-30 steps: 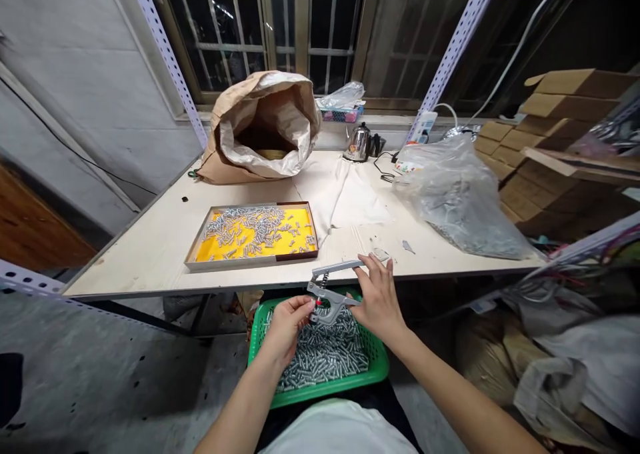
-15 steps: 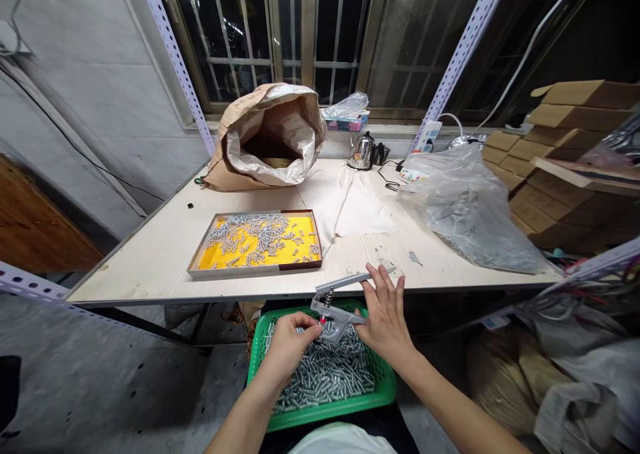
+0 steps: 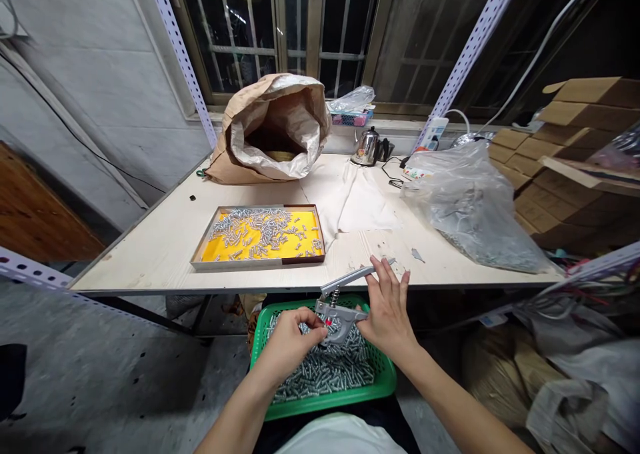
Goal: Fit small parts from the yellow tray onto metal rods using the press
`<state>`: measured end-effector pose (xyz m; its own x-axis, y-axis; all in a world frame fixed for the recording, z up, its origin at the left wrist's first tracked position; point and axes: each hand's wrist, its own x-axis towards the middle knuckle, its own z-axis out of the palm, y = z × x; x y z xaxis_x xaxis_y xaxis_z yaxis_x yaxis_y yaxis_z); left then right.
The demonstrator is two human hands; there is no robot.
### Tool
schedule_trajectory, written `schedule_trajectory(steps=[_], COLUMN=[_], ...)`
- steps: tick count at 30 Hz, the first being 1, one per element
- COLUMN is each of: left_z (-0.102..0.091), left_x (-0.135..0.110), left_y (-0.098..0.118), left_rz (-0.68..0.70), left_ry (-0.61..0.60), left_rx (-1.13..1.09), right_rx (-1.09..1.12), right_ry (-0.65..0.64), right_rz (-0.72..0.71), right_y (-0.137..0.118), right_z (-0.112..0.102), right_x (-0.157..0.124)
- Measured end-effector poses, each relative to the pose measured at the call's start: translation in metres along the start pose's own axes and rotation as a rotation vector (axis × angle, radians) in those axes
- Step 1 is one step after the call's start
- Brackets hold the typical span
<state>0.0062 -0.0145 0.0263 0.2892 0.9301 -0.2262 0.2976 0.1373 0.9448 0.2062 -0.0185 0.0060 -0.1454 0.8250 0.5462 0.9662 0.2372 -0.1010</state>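
Note:
My right hand (image 3: 387,307) grips grey metal hand pliers (image 3: 341,302) by the handles, the upper lever raised toward the table edge. My left hand (image 3: 293,337) is pinched at the pliers' jaw, beside a small red part, holding something too small to name. Both hands hover over a green plastic basket (image 3: 385,382) on my lap, filled with several small silvery metal pieces (image 3: 325,371). On the pale wooden table (image 3: 150,241) ahead lies a shallow tray with a yellow floor (image 3: 305,222), scattered with the same silvery pieces.
A big open brown paper sack (image 3: 273,124) lies at the table's back. A white cloth (image 3: 355,204), a steel kettle (image 3: 369,146) and a clear plastic bag of metal parts (image 3: 467,204) sit to the right. Cardboard boxes (image 3: 575,114) are stacked at far right.
My view has shifted slightly upward and the hands with the pliers have drifted a little right and down over the basket. The grip on the pliers is unchanged.

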Motion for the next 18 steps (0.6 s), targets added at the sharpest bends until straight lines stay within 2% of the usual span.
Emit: schedule_trajectory(steps=[18], left_z=[-0.0060], left_x=[-0.0027], left_y=[0.0033], left_rz=[-0.027], left_ry=[-0.121], left_rx=[0.079], right_rx=[-0.037], right_ry=[-0.031], right_rz=[0.000], right_y=[-0.0057], right_z=[-0.0079], right_x=[-0.0026])
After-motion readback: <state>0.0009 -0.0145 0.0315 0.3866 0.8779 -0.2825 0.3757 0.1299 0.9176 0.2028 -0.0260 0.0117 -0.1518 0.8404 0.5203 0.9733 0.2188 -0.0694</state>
